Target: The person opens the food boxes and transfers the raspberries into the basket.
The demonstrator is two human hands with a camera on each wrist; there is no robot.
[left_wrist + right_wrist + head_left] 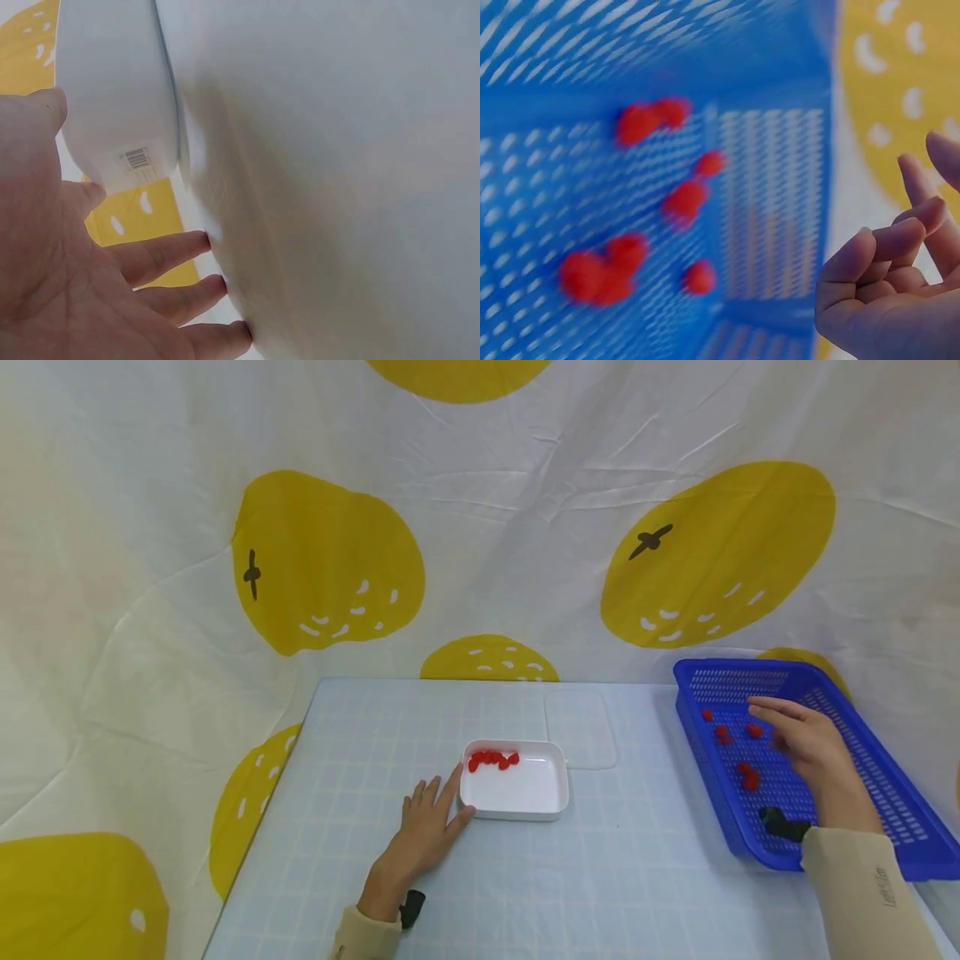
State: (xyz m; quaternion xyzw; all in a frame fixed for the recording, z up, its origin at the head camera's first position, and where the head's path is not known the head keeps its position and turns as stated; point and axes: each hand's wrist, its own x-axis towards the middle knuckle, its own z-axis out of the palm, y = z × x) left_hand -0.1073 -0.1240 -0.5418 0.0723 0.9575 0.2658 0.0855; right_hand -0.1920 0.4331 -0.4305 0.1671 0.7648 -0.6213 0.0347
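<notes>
My left hand [426,828] rests at the left side of a white rectangular box [517,795], fingers spread, with thumb and index finger touching its wall. In the left wrist view the side of the box carries a barcode label [137,158]. Small red pieces [492,758] lie in a cluster along the box's back left inside. Above a blue perforated basket [712,789] hovers my right hand [816,750]. Its thumb and index finger stand apart with nothing between them, the other fingers loosely bent. Several red pieces [684,201] lie on the basket floor, blurred in the right wrist view.
A thin clear lid-like sheet [581,731] lies flat behind and right of the box. The table has a pale blue checked cover [622,877]. Behind it hangs a white cloth [517,560] with large yellow fruit prints. The basket stands at the table's right edge.
</notes>
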